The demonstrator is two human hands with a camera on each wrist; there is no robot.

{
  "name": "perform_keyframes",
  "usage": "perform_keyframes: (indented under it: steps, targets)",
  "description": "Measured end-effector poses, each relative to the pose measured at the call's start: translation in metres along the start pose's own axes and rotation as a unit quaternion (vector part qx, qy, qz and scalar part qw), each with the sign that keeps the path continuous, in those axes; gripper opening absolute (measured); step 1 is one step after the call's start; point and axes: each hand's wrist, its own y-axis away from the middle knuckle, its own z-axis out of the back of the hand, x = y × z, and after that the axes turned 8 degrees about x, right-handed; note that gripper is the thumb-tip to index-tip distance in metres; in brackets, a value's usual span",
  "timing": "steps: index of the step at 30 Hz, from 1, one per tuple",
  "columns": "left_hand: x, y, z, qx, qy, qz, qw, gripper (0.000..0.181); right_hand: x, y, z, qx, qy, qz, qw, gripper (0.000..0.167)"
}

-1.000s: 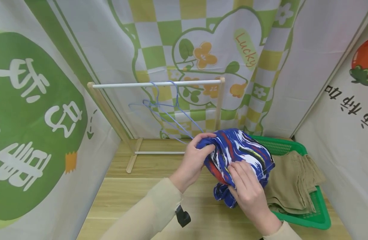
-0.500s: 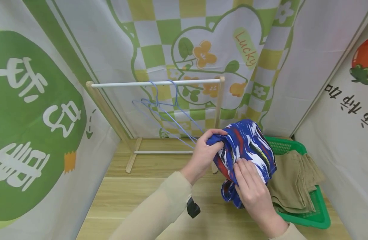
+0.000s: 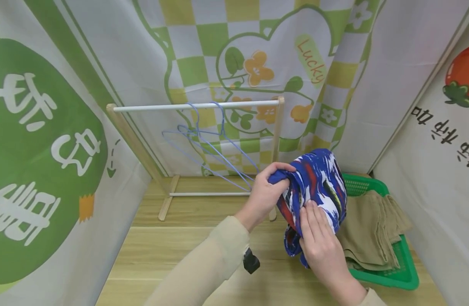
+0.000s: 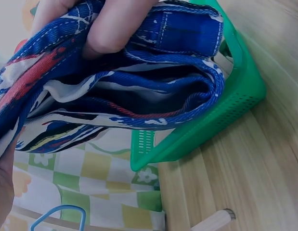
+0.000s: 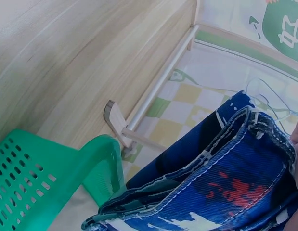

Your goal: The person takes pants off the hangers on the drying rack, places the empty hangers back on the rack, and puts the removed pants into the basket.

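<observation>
A folded blue garment with red, white, yellow and black streaks is held up in front of the basket. My left hand grips its upper left edge, the thumb on the near side. My right hand lies lower on the cloth, fingers straight along its face and thumb partly hidden at the near edge. In the left wrist view, the stitched folds of the garment gape open beside my left hand. Stitched hems of the garment fill the lower part of the right wrist view.
Blue wire hangers hang from the white rail of a wooden-ended rack, behind the left hand. A green basket stands at the right with folded khaki cloth in it. Printed curtains surround the wooden table.
Both hands have moved the garment to the right, away from the hangers. Its upper part is raised a little. The hold of the hands looks much the same.
</observation>
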Motion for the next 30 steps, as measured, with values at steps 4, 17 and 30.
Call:
perform_keyframes:
  steps: [4,17,30]
  targets:
    - [0.0,0.0,0.0,-0.009,0.024,-0.002,0.9997,0.029,0.0,0.0,-0.001,0.001,-0.003,-0.006,1.0,0.049]
    - [-0.004,-0.001,-0.003,-0.008,0.046,-0.011,0.9988,0.028,-0.002,0.012,-0.005,0.007,-0.072,-0.077,0.9944,0.111]
    - [-0.008,-0.001,-0.004,-0.006,0.064,-0.013,0.9978,0.028,-0.004,0.018,-0.008,0.003,-0.083,-0.069,0.9941,0.066]
